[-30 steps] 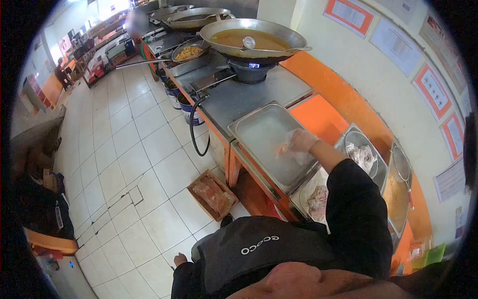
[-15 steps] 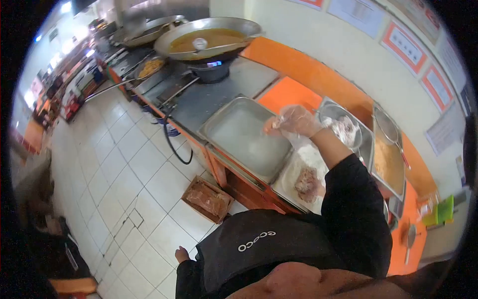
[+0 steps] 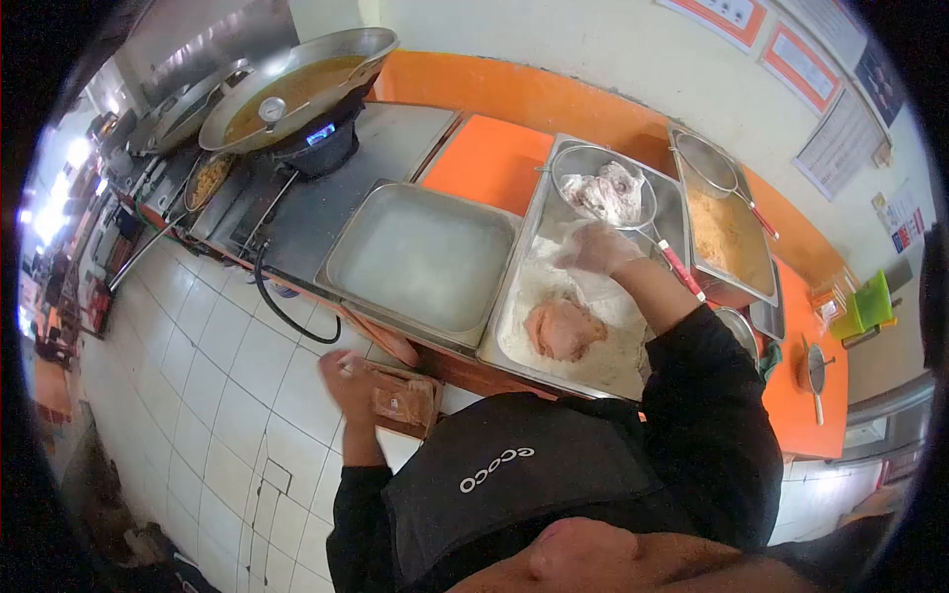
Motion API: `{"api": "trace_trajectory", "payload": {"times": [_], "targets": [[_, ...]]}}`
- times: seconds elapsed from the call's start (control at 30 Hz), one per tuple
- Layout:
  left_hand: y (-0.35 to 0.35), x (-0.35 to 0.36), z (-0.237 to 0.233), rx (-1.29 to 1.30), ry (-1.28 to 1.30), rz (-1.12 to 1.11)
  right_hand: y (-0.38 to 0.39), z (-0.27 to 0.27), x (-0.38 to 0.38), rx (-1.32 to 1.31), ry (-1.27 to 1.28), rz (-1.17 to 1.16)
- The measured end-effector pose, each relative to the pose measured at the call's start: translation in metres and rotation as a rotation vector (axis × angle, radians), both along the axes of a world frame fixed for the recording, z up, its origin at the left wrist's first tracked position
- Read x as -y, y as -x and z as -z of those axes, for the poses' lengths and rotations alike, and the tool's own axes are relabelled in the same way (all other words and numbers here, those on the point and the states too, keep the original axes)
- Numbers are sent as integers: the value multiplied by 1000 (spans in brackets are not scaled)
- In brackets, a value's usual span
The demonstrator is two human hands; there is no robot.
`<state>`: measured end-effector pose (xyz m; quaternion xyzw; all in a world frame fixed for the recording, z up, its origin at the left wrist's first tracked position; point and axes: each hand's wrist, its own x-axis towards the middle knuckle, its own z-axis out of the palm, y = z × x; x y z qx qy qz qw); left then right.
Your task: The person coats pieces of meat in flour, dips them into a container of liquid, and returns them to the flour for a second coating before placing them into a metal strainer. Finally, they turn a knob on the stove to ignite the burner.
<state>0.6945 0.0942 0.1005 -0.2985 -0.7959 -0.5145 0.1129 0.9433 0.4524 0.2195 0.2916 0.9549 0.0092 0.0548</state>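
Observation:
My right hand [image 3: 598, 249], in a clear plastic glove, is low over white flour [image 3: 529, 272] in a metal tray [image 3: 502, 331]. Motion blurs its fingers, which point down into the flour area. A pinkish piece of raw meat [image 3: 563, 331] lies in the flour, just nearer to me. Beyond the hand, a round strainer [image 3: 654, 193] with a red handle holds flour-coated pieces [image 3: 605, 195]. My left hand [image 3: 348, 387], bare and a little blurred, is raised off the counter's near side with its fingers curled in. It overlaps a box on the floor in this view.
A pan of cloudy liquid [image 3: 420, 257] sits left of the flour. Farther left, a wok [image 3: 287, 89] of oil stands over a burner [image 3: 321, 148]. At right is a tray of crumbs [image 3: 717, 237]. The brown box [image 3: 405, 397] lies on the tiled floor by a black hose [image 3: 272, 306].
My right hand has moved from over the liquid pan to over the flour. My left hand has risen from my side. The view has shifted, and the meat in the flour looks pinker.

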Motion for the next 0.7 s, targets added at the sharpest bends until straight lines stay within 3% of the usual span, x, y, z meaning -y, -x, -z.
{"api": "trace_trajectory", "payload": {"times": [0.03, 0.07, 0.1, 0.13, 0.17, 0.23, 0.37, 0.43, 0.57, 0.63, 0.7], "targets": [[-24, -29, -32, 1, -118, 187, 0, -3, 4, -4, -2, 7], [-59, -53, -73, 120, -60, 299, 3, -9, 14, -219, 288, 138], [-73, -73, -78, -241, 64, 437, 4, -19, 31, -404, 702, 249], [-105, -91, -98, -191, 111, 557, 5, -29, 47, -604, 1086, 404], [-132, -106, -111, -137, 130, 685, 8, -25, 57, -614, 1083, 407], [-168, -129, -144, -163, 106, 865, 15, -12, 68, -887, 1543, 611], [-195, -163, -121, -134, 166, 888, 16, 14, 70, -1091, 1639, 544], [-200, -168, -114, -183, 4, 888, 10, 11, 75, -1139, 1617, 652], [-203, -169, -103, -239, -13, 1022, 3, 74, 37, -1182, 1312, 819], [-193, -170, -93, -341, 365, 1044, -7, 91, 20, -1077, 1169, 817], [-182, -159, -102, -358, 424, 1009, -23, 101, -4, -888, 962, 773]]}}
